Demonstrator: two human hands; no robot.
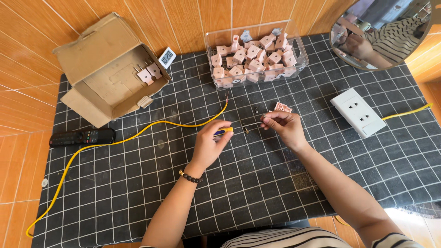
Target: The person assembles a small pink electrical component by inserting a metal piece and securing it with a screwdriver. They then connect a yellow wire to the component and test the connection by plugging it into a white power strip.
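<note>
Centrally on the desk (138, 193), which wears a dark mat ruled with a pale grid, the left hand (209, 144) is closed around a small screwdriver (223, 132) with a yellow and blue handle, its thin metal shaft running toward the right hand (285, 126). That hand's fingertips are pinched together on something tiny, too small to make out. Just beyond its knuckles lies a pinkish plug piece (283, 107), partly hidden by the fingers. A smooth yellow cable (115, 142) curves from the front left corner up to bare wire ends near the middle. Toward the far edge stands a clear plastic box (256, 57) heaped with blocky pink plugs. At the far left corner an open cardboard box (108, 69) holds two more of them, with a little digital clock (167, 56) beside it. A black remote control (82, 137) lies by the left edge. Near the right edge rests a white rectangular socket block (358, 112); its yellow lead runs off toward the edge. A round mirror (383, 32) is cut off by the frame at the far right corner
</note>
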